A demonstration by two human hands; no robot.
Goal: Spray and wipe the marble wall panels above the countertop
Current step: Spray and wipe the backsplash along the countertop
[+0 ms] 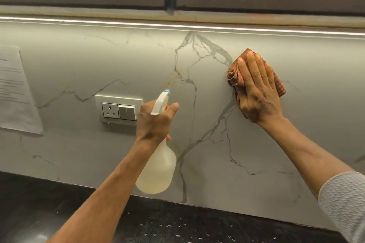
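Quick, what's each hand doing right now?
Left hand: closed around the spray bottle.
Right hand: open, pressing the cloth flat on the wall.

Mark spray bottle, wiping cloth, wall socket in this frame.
spray bottle (158, 171): head view, on the translucent body, lower half.
wiping cloth (234, 77): head view, on the bunched left edge against the wall.
wall socket (110, 110): head view, on the three-pin outlet face.
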